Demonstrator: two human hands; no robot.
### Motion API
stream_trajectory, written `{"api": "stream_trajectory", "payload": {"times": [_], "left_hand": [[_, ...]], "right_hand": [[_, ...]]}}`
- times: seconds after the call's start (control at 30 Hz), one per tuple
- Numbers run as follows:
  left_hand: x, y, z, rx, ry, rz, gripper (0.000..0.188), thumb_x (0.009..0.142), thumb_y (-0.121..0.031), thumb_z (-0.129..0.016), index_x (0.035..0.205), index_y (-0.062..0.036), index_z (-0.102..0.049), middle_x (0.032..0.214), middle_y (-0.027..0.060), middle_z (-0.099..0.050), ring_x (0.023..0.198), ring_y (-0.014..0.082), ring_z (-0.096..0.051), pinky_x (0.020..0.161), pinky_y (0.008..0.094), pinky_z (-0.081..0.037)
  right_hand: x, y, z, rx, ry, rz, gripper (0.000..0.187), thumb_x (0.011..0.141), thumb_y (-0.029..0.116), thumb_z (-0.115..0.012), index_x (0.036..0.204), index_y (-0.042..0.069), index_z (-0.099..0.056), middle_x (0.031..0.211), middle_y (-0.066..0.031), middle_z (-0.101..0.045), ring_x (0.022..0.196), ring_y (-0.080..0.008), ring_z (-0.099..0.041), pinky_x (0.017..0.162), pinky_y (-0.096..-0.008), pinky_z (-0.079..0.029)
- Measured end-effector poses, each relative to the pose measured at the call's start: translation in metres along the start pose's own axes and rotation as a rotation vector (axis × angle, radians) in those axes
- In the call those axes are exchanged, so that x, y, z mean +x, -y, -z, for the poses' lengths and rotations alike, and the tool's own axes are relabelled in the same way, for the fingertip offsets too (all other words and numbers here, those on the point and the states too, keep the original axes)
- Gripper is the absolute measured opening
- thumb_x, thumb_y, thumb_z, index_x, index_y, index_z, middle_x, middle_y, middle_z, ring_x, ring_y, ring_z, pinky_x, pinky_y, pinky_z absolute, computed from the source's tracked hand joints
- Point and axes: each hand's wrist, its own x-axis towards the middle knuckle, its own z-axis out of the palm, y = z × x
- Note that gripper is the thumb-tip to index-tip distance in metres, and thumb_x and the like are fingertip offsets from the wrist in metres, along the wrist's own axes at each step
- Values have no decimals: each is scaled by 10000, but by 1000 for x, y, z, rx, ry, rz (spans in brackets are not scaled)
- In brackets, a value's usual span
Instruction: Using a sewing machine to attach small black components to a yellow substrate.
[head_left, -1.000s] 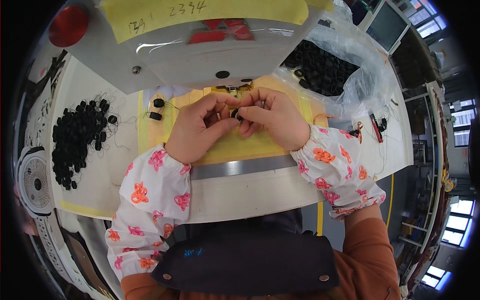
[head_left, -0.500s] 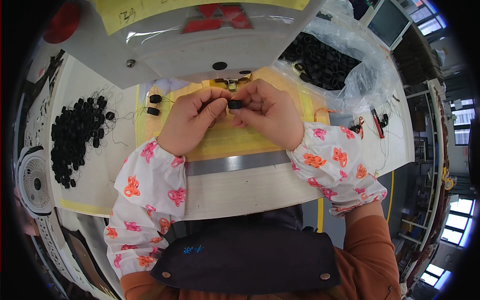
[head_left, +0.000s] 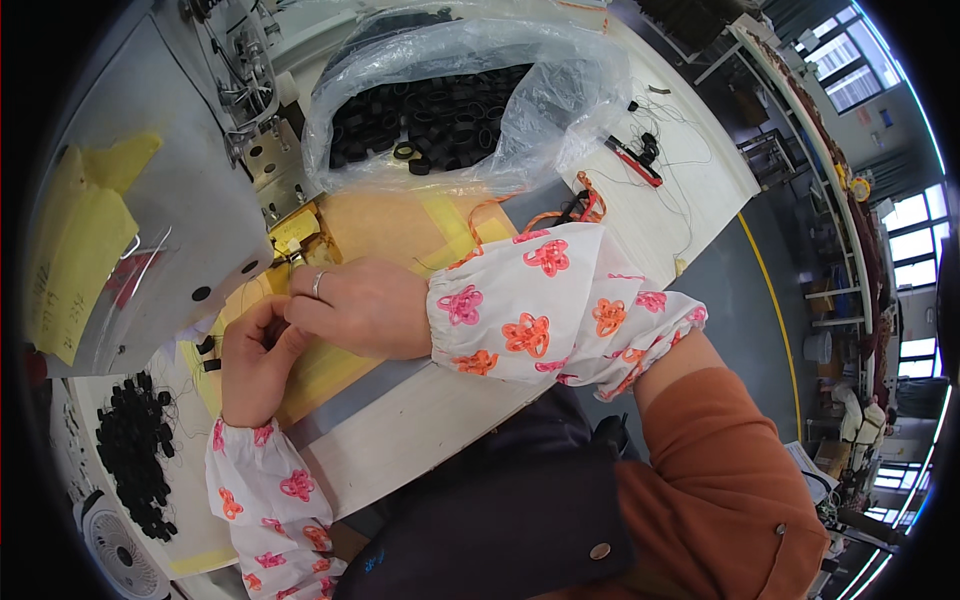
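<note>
My left hand and my right hand meet just in front of the presser foot of a sewing machine. Fingers on both are bent and pinched together, the right lying over the left fingertips. Whatever they grip is hidden behind the fingers; a black fabric loop showed there half a second ago. A ring sits on a right finger. Close by the left hand lie two small black loops. A heap of black loops with loose threads lies further left.
Beyond the hands, an open clear plastic bag holds many black loops. Red-handled snips and an orange cord lie right of it. A white fan stands at lower left. The table's front edge runs below my wrists.
The view has swung to the right, so the machine now appears at the left and the bag in the middle. My right hand has come over the left fingertips, and the loop is out of sight.
</note>
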Motion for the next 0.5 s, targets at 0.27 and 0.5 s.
{"api": "stream_trajectory", "payload": {"times": [0.27, 0.5], "left_hand": [[-2, 5, 9, -44, -95, 64, 76, 762, -59, -614, 795, -1, -579, 616, -60, -502, 562, 14, -427, 501, 162, -330], [1, 4, -6, 63, -246, -88, 174, 762, -124, -623, 871, 8, -599, 603, -15, -531, 550, 32, -460, 504, 189, -374]], "right_hand": [[2, -3, -5, 139, 28, 65, 189, 687, 49, -557, 858, 32, -477, 803, -105, -505, 656, -267, -553, 480, -336, -439], [5, -10, -4, 490, -98, -464, 151, 680, 6, -636, 809, 0, -557, 712, -81, -582, 608, -150, -590, 554, -252, -479]]}}
